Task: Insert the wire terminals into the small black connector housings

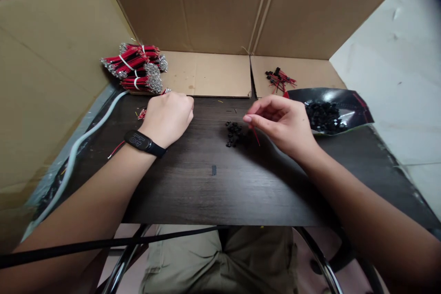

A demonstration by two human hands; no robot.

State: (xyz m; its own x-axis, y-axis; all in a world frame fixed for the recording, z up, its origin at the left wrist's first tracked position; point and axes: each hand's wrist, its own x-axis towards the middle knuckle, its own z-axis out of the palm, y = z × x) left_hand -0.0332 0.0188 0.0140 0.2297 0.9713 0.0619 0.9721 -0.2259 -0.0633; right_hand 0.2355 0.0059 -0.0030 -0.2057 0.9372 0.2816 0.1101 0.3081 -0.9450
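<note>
Head view: dark wood-grain surface (175,188), taken as landmark. Black bag (360,106) of small black parts at its far right. Tied red-and-black wire bundles (132,63) at its far left corner. Left hand (168,112) over its left half, fingers curled under; grip cannot be told. Right hand (284,120) right of its centre. Loose black connectors (234,129) near its centre. Red wire (256,136) above it, pinched between the right hand's fingers.

Beneath the right grip (287,121) spreads a dark wood-grain tabletop (179,193), a soft sheen of light on its near part. Beyond the grip rises a brown cardboard wall (220,4); well left of it stands another cardboard panel (44,64). Rightward lies pale floor (382,50); nearer the wearer, shiny metal tubing (319,257).
</note>
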